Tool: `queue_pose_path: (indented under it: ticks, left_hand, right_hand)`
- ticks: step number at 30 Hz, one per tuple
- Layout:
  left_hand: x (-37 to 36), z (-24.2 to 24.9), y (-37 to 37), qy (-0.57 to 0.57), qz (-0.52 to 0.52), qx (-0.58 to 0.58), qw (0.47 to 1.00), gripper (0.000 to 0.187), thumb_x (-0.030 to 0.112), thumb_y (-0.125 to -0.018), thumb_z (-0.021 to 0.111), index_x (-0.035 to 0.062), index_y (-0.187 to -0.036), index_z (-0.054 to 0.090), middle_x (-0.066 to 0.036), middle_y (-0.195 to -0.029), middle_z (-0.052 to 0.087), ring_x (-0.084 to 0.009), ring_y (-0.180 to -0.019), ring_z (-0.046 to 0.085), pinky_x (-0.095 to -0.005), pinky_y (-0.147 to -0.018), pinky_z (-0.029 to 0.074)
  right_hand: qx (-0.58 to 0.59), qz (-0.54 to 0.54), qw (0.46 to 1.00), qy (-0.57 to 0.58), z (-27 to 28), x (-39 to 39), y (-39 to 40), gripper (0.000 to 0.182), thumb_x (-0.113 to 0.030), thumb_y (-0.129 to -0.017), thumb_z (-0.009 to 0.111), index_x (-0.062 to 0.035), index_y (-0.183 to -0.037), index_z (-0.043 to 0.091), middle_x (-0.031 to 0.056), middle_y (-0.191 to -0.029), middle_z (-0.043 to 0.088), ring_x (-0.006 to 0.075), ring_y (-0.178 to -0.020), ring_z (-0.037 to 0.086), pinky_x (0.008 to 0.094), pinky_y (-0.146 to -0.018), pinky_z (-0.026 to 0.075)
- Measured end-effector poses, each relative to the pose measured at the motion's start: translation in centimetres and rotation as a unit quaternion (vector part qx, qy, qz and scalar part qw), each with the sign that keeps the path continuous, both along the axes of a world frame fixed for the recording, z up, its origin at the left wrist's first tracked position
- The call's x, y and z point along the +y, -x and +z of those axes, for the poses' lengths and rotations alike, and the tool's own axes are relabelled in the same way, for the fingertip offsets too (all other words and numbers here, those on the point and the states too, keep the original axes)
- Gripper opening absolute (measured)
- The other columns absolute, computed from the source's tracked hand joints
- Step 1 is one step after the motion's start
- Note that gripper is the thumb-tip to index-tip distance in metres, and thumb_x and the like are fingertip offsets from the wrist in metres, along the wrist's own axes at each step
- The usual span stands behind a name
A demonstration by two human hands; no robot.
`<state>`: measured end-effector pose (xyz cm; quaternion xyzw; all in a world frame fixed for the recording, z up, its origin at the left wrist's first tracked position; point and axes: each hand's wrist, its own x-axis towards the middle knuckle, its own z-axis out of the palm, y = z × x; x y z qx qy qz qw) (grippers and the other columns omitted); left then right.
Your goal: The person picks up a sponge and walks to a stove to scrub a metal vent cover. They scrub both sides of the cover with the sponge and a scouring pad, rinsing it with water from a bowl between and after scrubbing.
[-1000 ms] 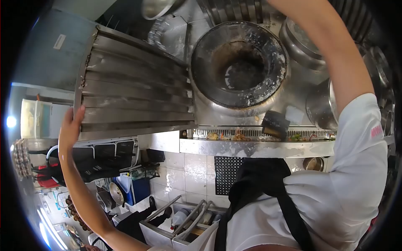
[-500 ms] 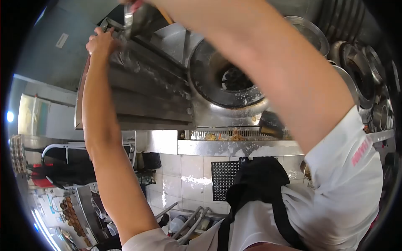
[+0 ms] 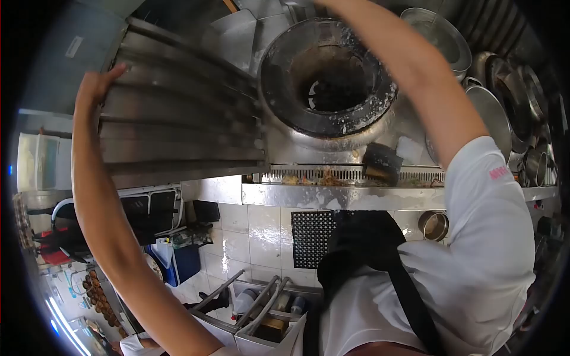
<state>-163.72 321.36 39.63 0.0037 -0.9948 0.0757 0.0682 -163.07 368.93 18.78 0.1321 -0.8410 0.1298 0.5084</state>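
My left hand [image 3: 100, 86] is at the left edge of a large ridged metal panel [image 3: 178, 113], its thumb over the front face and its other fingers wrapped behind the edge. The panel stands tilted at the left of the round stove opening [image 3: 323, 83], which has a dark, foam-spotted rim. My right forearm reaches over the stove to the top edge of the view, where my right hand is out of sight. A bit of shiny metal [image 3: 297, 2] shows at the top, near where the forearm leaves the frame.
A dark block [image 3: 382, 162] lies by the drain grate [image 3: 356, 176] along the stove's front edge. Metal pans [image 3: 436, 38] and pots stand at the right. A pot [image 3: 433, 225] sits below the counter, near a perforated black mat [image 3: 312, 237].
My left hand has moved left and down along with the panel's edge. My right hand, blurred near the panel's top with a metal object, has swung right and out of view.
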Motion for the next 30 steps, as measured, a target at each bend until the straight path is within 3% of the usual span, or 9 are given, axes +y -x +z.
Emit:
queue_pose_path:
  ticks: [2, 4, 9, 13, 15, 16, 22, 25, 30]
  left_hand:
    - [-2.9, -0.5, 0.2, -0.006, 0.000, 0.008, 1.000, 0.094, 0.067, -0.076, 0.070, -0.0165, -0.118, 0.060, -0.031, -0.115, 0.065, -0.0396, -0.115, 0.062, -0.0431, -0.096, 0.045]
    - [-3.4, -0.8, -1.1, -0.085, -0.084, -0.002, 0.993, 0.092, 0.061, -0.078, 0.072, -0.0157, -0.126, 0.054, -0.030, -0.122, 0.062, -0.0389, -0.118, 0.059, -0.0408, -0.100, 0.043]
    - [-3.1, 0.3, 2.2, -0.053, -0.227, 0.030, 0.972, 0.079, 0.052, -0.085, 0.070, -0.0087, -0.133, 0.054, -0.026, -0.129, 0.060, -0.0358, -0.125, 0.053, -0.0396, -0.107, 0.037]
    - [5.5, 4.8, -0.7, 0.032, -0.062, 0.014, 0.997, 0.083, 0.058, -0.082, 0.070, -0.0136, -0.122, 0.060, -0.027, -0.116, 0.066, -0.0344, -0.113, 0.060, -0.0408, -0.101, 0.043]
    - [5.6, 5.4, 0.3, 0.014, -0.098, 0.028, 0.995, 0.085, 0.061, -0.080, 0.071, -0.0144, -0.118, 0.062, -0.026, -0.112, 0.067, -0.0319, -0.107, 0.063, -0.0404, -0.096, 0.046]
    - [4.5, 6.1, 1.1, -0.008, -0.140, 0.023, 0.990, 0.081, 0.059, -0.081, 0.071, -0.0134, -0.117, 0.062, -0.025, -0.110, 0.068, -0.0309, -0.105, 0.063, -0.0397, -0.094, 0.046]
    - [5.2, 10.5, -2.1, 0.022, -0.085, 0.060, 0.994, 0.071, 0.053, -0.083, 0.073, -0.0099, -0.113, 0.064, -0.018, -0.096, 0.071, -0.0227, -0.091, 0.066, -0.0350, -0.085, 0.050]
    - [5.6, 9.9, -4.4, 0.001, -0.102, 0.063, 0.993, 0.065, 0.050, -0.081, 0.078, -0.0058, -0.113, 0.066, -0.013, -0.094, 0.072, -0.0196, -0.088, 0.066, -0.0335, -0.082, 0.051]
    - [-2.4, 5.6, -4.7, 0.053, -0.173, 0.088, 0.980, 0.057, 0.046, -0.084, 0.077, 0.0010, -0.115, 0.063, -0.011, -0.097, 0.074, -0.0178, -0.091, 0.067, -0.0327, -0.085, 0.051]
  right_hand:
    - [-0.302, -0.190, 0.927, 0.111, -1.0, 9.8, -2.7, 0.051, -0.036, -0.085, 0.068, -0.0031, -0.121, 0.053, 0.0265, -0.122, 0.058, 0.0376, -0.105, 0.065, 0.0463, -0.090, 0.053]
    - [-0.254, -0.328, 0.898, 0.146, -6.5, 21.4, -3.8, 0.030, -0.017, -0.096, 0.051, -0.0002, -0.121, 0.045, 0.0301, -0.129, 0.053, 0.0396, -0.109, 0.064, 0.0462, -0.086, 0.056]
    - [-0.317, -0.488, 0.798, 0.157, -14.2, 36.1, -12.1, 0.041, -0.010, -0.097, 0.047, -0.0002, -0.135, 0.037, 0.0277, -0.145, 0.041, 0.0372, -0.118, 0.060, 0.0422, -0.093, 0.055]
    - [-0.369, -0.467, 0.784, 0.175, -16.8, 37.0, -14.5, 0.051, -0.010, -0.098, 0.047, -0.0027, -0.146, 0.030, 0.0287, -0.149, 0.034, 0.0370, -0.121, 0.058, 0.0420, -0.096, 0.053]
    - [-0.463, -0.455, 0.749, 0.132, -17.2, 36.8, -14.3, 0.060, -0.013, -0.098, 0.049, -0.0018, -0.150, 0.022, 0.0268, -0.156, 0.022, 0.0340, -0.126, 0.056, 0.0406, -0.100, 0.052]
    - [-0.237, -0.505, 0.802, -0.213, -28.6, 44.4, -12.3, 0.038, -0.010, -0.093, 0.054, 0.0043, -0.128, 0.052, 0.0249, -0.136, 0.052, 0.0288, -0.105, 0.067, 0.0393, -0.085, 0.056]
    - [-0.367, -0.400, 0.762, 0.354, -29.3, 48.3, -11.8, 0.023, -0.003, -0.086, 0.060, 0.0059, -0.107, 0.055, 0.0173, -0.106, 0.060, 0.0253, -0.083, 0.067, 0.0337, -0.064, 0.059]
    - [-0.180, -0.120, 0.604, 0.767, -36.8, 58.8, -11.3, 0.016, 0.001, -0.082, 0.063, 0.0067, -0.096, 0.057, 0.0135, -0.090, 0.064, 0.0236, -0.072, 0.068, 0.0310, -0.053, 0.060]
    - [-0.292, -0.144, 0.595, 0.735, -26.4, 50.1, -14.2, 0.009, -0.002, -0.086, 0.055, 0.0050, -0.085, 0.059, 0.0134, -0.079, 0.063, 0.0207, -0.063, 0.066, 0.0239, -0.047, 0.052]
